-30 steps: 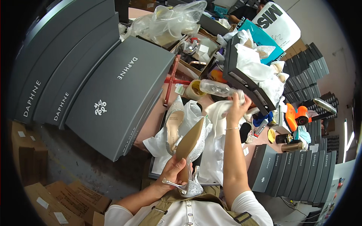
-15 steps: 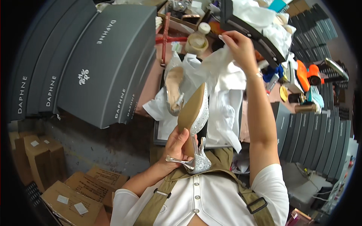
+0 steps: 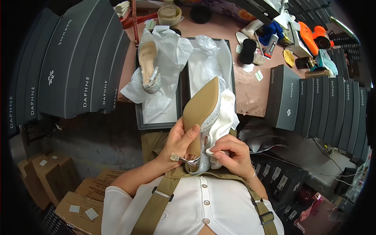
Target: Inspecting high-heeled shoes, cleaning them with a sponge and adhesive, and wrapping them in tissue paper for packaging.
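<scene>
A silver glittery high-heeled shoe (image 3: 201, 102) is in my left hand (image 3: 176, 143), its tan sole turned up and its pointed toe away from me. My fingers and thumb grip it at the narrow middle, with the heel toward my lap. Close by the heel end, my right hand (image 3: 234, 156) pinches a white cloth (image 3: 226, 121), which hangs along the shoe's right side. The matching shoe (image 3: 148, 64) lies insole up on white tissue paper (image 3: 172, 47), over an open dark grey shoe box (image 3: 156, 126).
Grey shoe boxes (image 3: 80, 58) are stacked on the left, and more boxes (image 3: 331, 105) stand in a row on the right. The pink table (image 3: 254, 100) holds a tape roll (image 3: 169, 15), a black brush-like item (image 3: 247, 51) and an orange tool (image 3: 309, 38). Brown cartons (image 3: 80, 207) sit lower left.
My right hand has come down from the far side of the table to the shoe, bringing the white cloth. My left hand keeps its hold on the shoe. The view has shifted.
</scene>
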Action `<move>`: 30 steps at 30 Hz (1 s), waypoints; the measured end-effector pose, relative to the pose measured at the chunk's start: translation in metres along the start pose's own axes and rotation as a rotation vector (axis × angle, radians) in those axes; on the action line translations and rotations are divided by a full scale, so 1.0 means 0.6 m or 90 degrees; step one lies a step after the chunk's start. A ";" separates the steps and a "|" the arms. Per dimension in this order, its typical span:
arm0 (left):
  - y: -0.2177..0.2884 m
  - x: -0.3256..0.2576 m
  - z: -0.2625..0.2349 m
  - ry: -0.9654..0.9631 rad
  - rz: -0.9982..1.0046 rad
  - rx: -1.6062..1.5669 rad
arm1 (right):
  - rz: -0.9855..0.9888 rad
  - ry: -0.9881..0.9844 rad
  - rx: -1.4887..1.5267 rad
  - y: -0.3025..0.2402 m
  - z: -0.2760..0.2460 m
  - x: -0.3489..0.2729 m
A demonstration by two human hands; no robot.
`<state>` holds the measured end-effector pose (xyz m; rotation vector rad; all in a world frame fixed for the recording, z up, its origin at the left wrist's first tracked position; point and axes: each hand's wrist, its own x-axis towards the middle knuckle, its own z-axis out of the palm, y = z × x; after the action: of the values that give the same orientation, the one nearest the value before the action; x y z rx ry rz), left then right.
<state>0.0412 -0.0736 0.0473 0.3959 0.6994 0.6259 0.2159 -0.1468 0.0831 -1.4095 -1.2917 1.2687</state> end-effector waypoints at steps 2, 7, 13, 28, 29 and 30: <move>-0.003 0.000 0.007 0.005 -0.020 0.008 | -0.017 0.001 -0.010 -0.005 -0.001 -0.001; -0.013 -0.002 0.014 0.004 -0.004 0.041 | -0.043 -0.012 -0.066 0.001 0.002 -0.006; -0.013 -0.004 0.016 -0.016 -0.012 0.083 | -0.015 -0.089 -0.138 -0.024 -0.010 0.008; -0.018 -0.009 0.025 0.009 -0.012 0.073 | -0.122 -0.114 -0.306 -0.029 -0.006 0.022; -0.022 -0.010 0.016 -0.006 -0.026 0.074 | -0.122 -0.117 -0.302 -0.029 -0.006 0.023; -0.024 -0.010 0.011 -0.021 -0.040 0.075 | -0.105 -0.154 -0.288 -0.030 -0.010 0.022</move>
<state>0.0478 -0.0890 0.0473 0.4911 0.7167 0.5190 0.2183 -0.1313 0.0996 -1.4406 -1.9108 1.1012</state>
